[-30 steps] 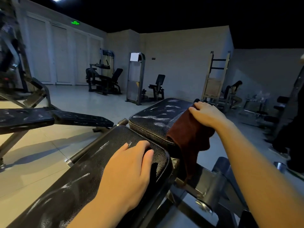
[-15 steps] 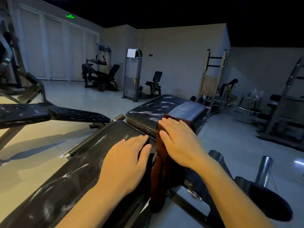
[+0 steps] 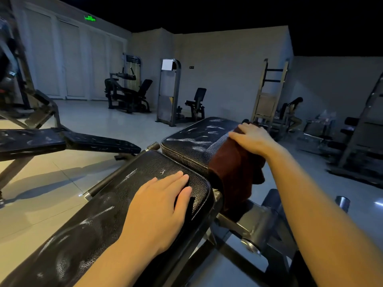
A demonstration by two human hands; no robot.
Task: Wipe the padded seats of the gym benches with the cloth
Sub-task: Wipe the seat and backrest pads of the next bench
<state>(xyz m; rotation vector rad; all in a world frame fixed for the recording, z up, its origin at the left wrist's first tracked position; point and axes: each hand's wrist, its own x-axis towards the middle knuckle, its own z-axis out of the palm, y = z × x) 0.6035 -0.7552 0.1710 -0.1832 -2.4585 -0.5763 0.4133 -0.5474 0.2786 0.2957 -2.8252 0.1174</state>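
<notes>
Green exit sign unreadable; right hand, fingers flat on cloth, moved from seat pad near edge to far end; left hand flat, unmoved

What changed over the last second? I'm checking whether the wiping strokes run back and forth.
The right hand slid the brown cloth back to the far end of the seat pad, after pulling it to the near edge half a second ago. Part of the cloth hangs over the pad's right side. The left hand stayed flat on the nearer pad.
</notes>
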